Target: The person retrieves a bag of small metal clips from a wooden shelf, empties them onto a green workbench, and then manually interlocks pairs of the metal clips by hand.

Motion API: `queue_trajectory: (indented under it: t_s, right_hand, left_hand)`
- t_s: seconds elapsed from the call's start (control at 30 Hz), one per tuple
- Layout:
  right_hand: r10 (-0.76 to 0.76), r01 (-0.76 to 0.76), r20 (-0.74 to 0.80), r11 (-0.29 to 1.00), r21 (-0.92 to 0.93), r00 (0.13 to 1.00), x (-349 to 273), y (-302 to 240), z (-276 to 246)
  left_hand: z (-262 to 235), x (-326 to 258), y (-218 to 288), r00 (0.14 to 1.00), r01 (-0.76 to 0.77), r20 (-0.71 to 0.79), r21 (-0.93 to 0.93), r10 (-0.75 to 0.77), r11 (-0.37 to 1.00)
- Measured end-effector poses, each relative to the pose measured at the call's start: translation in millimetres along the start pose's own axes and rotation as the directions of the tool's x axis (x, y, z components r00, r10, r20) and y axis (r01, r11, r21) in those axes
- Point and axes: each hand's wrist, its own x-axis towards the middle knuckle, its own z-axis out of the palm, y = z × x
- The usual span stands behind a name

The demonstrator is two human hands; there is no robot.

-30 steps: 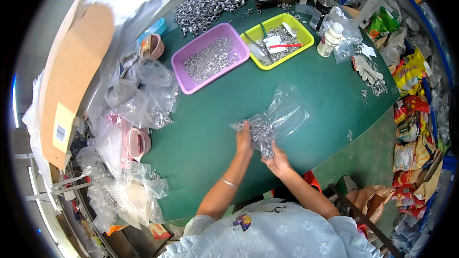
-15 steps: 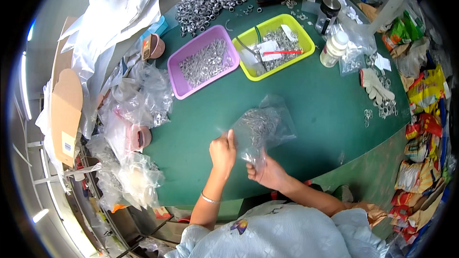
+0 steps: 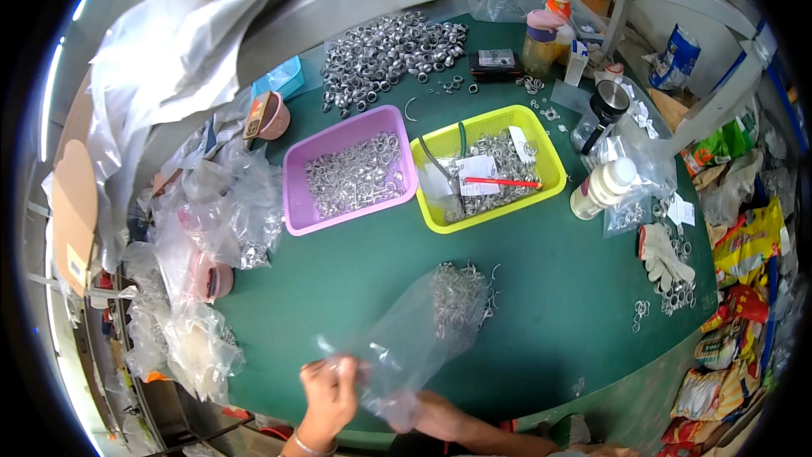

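The left hand (image 3: 328, 389) is pinching the mouth of a clear plastic bag (image 3: 414, 338) with closed fingers, while the right hand (image 3: 440, 413), seemingly gripping beneath, is tilting it so the metal rings (image 3: 461, 292) are gathering at its far end on the green tabletop (image 3: 550, 288).

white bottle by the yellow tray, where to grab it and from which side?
Grip the white bottle around its body, just below the cap, coming from the near side over bare green table. It seems to stand upright; the body is the widest plain part. The yellow tray crowds its left and clear bags crowd its far and right sides.
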Motion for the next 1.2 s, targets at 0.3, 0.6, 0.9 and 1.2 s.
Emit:
queue_trajectory:
  t_s: [0.3,0.6,0.9,1.2]
  right_hand:
    - [0.037,-0.043,-0.022,0.881,-0.471,0.999,24.6,0.1,-23.7]
    - [-0.739,0.075,-0.233,0.358,-0.931,0.632,-52.7,-76.4,-16.3]
    - [-0.789,-0.449,-0.324,0.068,-0.891,0.522,-118.6,-93.1,-9.9]
    - [-0.534,-0.333,0.127,-0.678,-0.656,0.836,30.1,-134.1,-23.2]
  left_hand:
    - [-17.9,0.4,-45.8,0.971,0.071,-0.207,-0.219,-0.118,0.973]
    - [-77.1,-30.2,-224.6,0.874,0.362,-0.262,-0.209,-0.408,0.909]
    - [-131.0,-45.7,-363.0,0.838,0.426,-0.229,-0.295,-0.496,0.855]
    - [29.7,-138.3,-188.9,0.858,0.047,-0.478,0.438,0.188,0.898]
